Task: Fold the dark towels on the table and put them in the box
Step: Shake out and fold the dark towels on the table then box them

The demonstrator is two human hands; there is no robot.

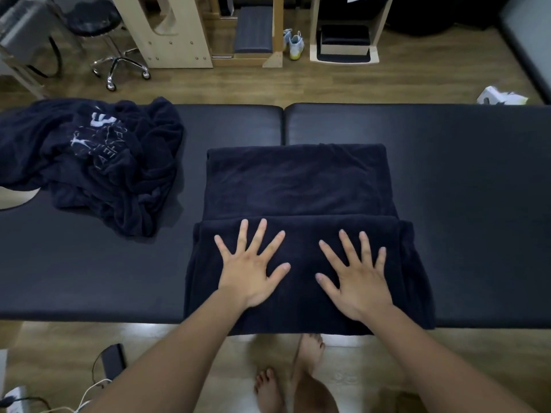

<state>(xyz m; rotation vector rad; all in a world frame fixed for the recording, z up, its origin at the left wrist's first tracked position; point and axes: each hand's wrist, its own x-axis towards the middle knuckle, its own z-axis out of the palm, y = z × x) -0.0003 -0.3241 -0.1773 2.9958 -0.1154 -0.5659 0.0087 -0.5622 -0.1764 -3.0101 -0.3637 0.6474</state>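
A dark navy towel point(295, 186) lies spread on the middle of the black padded table point(447, 174), its near part folded over into a thicker band. My left hand point(253, 263) and my right hand point(354, 278) rest flat on that folded band, fingers spread, holding nothing. A heap of crumpled dark towels point(98, 162) with white lettering sits at the table's left end. No box is recognisable in view.
The table's near edge runs just below my hands, with my bare feet point(298, 374) on the wooden floor beneath. A rolling stool point(101, 34), wooden furniture point(167, 31) and shoes point(295, 44) stand beyond the far edge. A dark device with cables point(113, 360) lies on the floor at lower left.
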